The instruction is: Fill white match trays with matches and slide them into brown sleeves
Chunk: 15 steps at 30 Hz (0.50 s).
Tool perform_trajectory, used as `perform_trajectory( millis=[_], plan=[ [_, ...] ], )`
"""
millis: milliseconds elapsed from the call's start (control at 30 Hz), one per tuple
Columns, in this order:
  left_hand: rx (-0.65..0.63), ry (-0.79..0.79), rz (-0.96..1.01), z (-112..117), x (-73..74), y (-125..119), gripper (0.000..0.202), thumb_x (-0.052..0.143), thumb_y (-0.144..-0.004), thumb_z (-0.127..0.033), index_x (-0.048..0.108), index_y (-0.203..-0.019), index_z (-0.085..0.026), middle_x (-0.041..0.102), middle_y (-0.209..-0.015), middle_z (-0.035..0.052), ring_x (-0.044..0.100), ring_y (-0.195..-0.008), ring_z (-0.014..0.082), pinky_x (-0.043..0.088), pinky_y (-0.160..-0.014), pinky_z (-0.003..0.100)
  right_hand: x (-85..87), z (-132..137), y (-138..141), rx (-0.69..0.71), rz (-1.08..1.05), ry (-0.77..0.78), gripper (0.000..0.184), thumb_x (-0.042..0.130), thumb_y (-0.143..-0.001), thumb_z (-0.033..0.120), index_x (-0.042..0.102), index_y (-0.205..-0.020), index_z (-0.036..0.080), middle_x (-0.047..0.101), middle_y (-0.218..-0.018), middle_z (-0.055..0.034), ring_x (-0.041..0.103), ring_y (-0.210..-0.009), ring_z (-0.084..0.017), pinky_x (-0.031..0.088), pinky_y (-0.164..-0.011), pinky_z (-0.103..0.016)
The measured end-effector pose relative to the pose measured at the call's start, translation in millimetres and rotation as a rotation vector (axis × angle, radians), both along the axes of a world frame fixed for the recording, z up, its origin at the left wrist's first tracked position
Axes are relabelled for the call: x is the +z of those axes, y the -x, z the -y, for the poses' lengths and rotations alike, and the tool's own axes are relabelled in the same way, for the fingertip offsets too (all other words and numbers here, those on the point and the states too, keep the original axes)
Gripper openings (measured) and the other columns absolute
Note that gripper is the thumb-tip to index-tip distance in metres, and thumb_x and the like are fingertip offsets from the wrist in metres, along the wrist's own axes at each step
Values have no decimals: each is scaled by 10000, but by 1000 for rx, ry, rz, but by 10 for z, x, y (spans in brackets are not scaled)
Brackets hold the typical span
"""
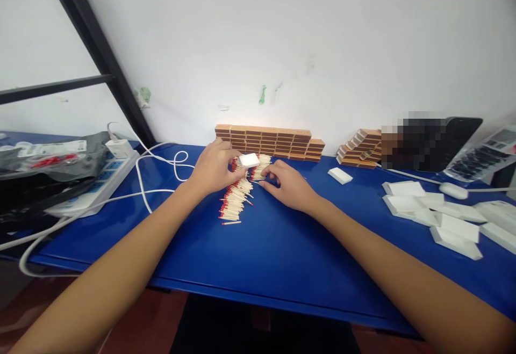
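My left hand is closed on a small white matchbox tray, pinched between thumb and fingers above the matches. Under and in front of it lies a long pile of loose red-tipped matches. A second heap of matches lies just right of the tray. My right hand is at the right edge of that heap, fingers curled toward the thumb. Whether a match sits between its fingertips is too small to make out. One single match lies apart at the near end of the pile.
Stacked matchboxes line the wall, with a smaller stack further right. One white tray lies alone; several more white trays are heaped at right. White cables and a power strip occupy the left of the blue table.
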<state>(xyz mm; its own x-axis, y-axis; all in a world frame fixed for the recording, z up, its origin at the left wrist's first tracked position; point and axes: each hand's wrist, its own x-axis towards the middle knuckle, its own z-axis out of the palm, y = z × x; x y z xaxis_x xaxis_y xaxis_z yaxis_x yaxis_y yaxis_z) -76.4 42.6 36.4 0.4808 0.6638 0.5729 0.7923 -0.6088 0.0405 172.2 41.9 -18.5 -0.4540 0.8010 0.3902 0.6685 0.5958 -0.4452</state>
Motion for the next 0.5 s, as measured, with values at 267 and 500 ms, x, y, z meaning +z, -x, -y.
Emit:
perform_trajectory(
  millis=[267,500],
  plan=[
    [-10,33,-13,5,-11,-17,182,723,-883,-339,753,-949,-173,636,-833,75,557,-870,275,482,-828,443,12,-13,-15,9,18,43,73,648,-966,231,672,-901,209,616,-955,-45,576,-793,-182,425,-717,-308],
    [-9,31,-11,-3,-13,-6,182,730,-880,-339,746,-938,-167,633,-831,72,558,-863,271,481,-817,436,10,19,-38,11,29,44,62,644,-978,223,671,-924,210,610,-953,-33,577,-784,-173,421,-716,-303]
  ],
)
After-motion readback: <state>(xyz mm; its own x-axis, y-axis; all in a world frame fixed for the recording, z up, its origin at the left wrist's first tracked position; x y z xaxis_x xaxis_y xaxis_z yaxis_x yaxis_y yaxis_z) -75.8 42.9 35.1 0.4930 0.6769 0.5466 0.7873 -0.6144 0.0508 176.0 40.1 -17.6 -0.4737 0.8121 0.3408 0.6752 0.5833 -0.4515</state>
